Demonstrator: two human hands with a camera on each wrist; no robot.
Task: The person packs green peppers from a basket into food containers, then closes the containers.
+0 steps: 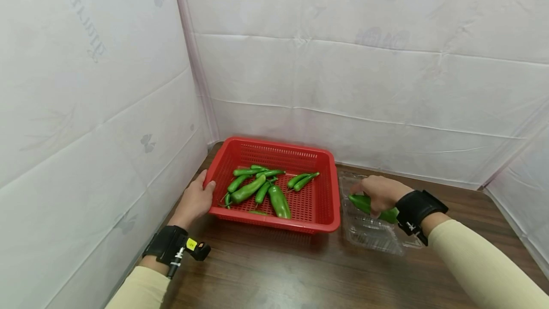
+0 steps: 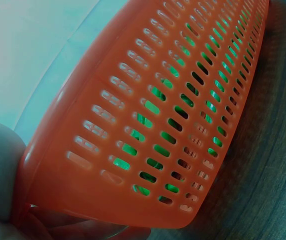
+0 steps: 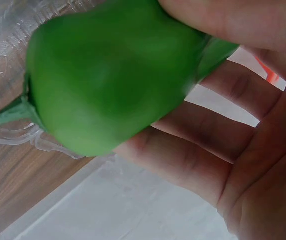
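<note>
A red slotted basket (image 1: 319,156) stands on the wooden table and holds several green peppers (image 1: 257,186). My left hand (image 1: 195,199) grips the basket's near-left corner, thumb over the rim; in the left wrist view the basket wall (image 2: 148,125) fills the frame with green showing through its slots. My right hand (image 1: 379,192) holds one green pepper (image 1: 362,202) over a clear plastic tray (image 1: 373,237) just right of the basket. Close up, the pepper (image 3: 108,75) is pinched between thumb and fingers (image 3: 183,155), its stem pointing left.
White sheet walls close in on the left, the back and the far right. Bare brown table (image 1: 266,271) spreads in front of the basket and tray. The basket sits near the left wall.
</note>
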